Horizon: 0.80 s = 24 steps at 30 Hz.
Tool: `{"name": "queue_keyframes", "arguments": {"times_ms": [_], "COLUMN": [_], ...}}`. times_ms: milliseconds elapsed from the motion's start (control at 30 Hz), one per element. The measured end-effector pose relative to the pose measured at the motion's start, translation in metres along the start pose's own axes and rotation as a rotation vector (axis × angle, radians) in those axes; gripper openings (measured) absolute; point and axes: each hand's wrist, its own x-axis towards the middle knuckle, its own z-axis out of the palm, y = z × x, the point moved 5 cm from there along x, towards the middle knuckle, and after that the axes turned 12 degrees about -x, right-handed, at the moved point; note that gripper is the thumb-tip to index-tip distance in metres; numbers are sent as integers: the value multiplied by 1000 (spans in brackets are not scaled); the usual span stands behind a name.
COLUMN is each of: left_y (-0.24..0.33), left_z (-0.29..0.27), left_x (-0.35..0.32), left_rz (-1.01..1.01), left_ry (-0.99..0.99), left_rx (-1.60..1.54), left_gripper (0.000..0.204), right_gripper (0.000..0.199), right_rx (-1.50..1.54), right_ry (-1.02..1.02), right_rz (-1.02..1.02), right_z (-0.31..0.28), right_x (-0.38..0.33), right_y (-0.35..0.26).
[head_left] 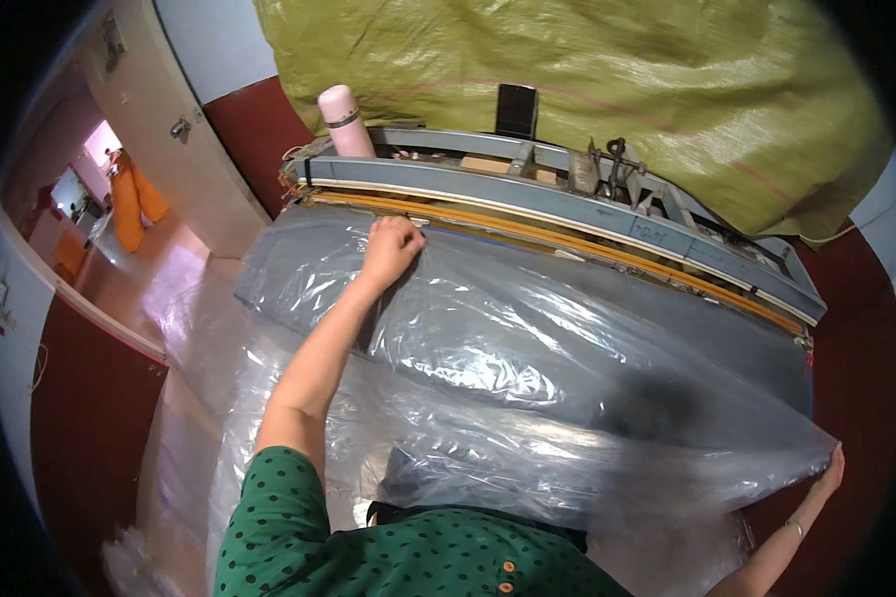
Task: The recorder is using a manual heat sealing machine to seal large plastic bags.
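A wide sheet of clear plastic film (468, 373) spreads in shiny wrinkles over a grey work surface (617, 289) and hangs over its near edge towards my body. My left hand (393, 247) is closed at the far edge of the film, just in front of the yellow-orange bar (558, 242); its fingertips are partly hidden. Far out to the right, my right hand (832, 472) pinches a corner of the film, which is drawn taut into a point there.
Behind the bar runs a grey metal frame (448, 179) with a pink flask (343, 119), a dark phone (516, 111) and metal clamp parts (615, 159). An olive-green woven sheet (587, 60) hangs behind. At left, an open door (169, 119) leads to a room with orange bundles (129, 204).
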Motion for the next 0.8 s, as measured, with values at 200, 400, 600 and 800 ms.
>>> {"name": "queue_keyframes", "arguments": {"times_ms": [200,400,600,800], "left_y": [-58,-147,-181,-177], "left_z": [-29,-38,-33,-38], "left_x": [-1,5,19,17], "left_rz": [-299,-360,-361,-489], "left_ry": [627,647,629,710], "left_rx": [-618,-296,-460,-417], "left_gripper": [19,16,21,15], "right_gripper": [34,24,23,17], "right_rx": [-305,-284,-391,-222], "right_ry": [308,239,223,199], "right_rz": [-463,-537,-340,-154], "right_z": [116,289,321,308], "right_x": [28,-14,1,23], "right_y": [-38,-33,-44,-23]}}
